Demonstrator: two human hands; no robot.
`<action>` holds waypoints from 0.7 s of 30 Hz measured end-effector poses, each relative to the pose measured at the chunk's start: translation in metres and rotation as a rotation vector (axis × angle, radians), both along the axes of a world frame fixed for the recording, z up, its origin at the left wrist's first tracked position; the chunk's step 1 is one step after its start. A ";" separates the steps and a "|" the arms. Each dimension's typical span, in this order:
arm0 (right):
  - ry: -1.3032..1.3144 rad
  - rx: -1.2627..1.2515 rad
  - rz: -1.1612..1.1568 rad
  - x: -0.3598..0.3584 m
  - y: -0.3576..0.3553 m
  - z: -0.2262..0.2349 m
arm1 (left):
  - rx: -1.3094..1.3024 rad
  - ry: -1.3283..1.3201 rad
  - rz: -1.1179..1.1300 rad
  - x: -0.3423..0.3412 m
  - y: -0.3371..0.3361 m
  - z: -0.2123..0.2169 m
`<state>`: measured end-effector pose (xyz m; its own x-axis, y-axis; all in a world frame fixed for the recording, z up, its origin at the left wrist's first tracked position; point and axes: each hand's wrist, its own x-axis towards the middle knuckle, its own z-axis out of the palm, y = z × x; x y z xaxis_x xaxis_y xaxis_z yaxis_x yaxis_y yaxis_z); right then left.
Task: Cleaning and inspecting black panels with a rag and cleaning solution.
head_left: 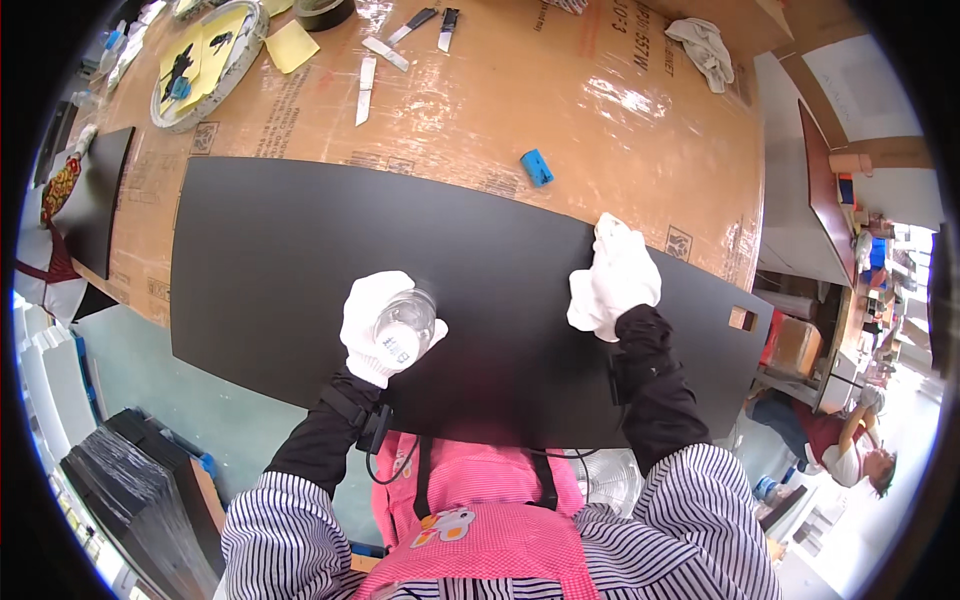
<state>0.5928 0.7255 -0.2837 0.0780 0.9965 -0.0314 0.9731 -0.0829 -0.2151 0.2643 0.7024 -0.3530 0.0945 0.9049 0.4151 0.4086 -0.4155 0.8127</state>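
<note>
A large black panel (480, 260) lies flat in front of me on a plastic-wrapped cardboard surface. My left hand (372, 325), in a white glove, is wrapped round a clear bottle (408, 318) with a white end carrying dark marks, held over the panel's middle. Toward the far edge of the panel, my right hand (618, 280) rests on its surface, also white-gloved. Its fingers are pressed together and point away from me; what they hold, if anything, is hidden. Just beyond that edge sits a small blue block (537, 168).
Several blades or strips (367, 90) lie on the cardboard (480, 100), near a round tray (205, 105) with yellow sheets. A white cloth (703, 52) is at the far right. Another person (835, 435) is off to the right. Wrapped black boards (130, 490) are stacked lower left.
</note>
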 end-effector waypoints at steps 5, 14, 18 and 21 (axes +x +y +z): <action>0.337 -0.047 0.044 -0.104 0.052 -0.022 | 0.023 -0.012 0.003 0.008 0.002 -0.004; 0.098 -0.211 -0.076 0.003 0.000 -0.011 | 0.033 0.112 0.005 -0.003 0.005 0.002; 0.186 -0.172 0.007 -0.096 0.044 0.004 | 0.011 0.147 0.030 -0.003 0.002 0.004; 0.309 -0.005 0.190 -0.156 0.079 -0.006 | -0.012 0.072 0.012 -0.004 0.000 -0.001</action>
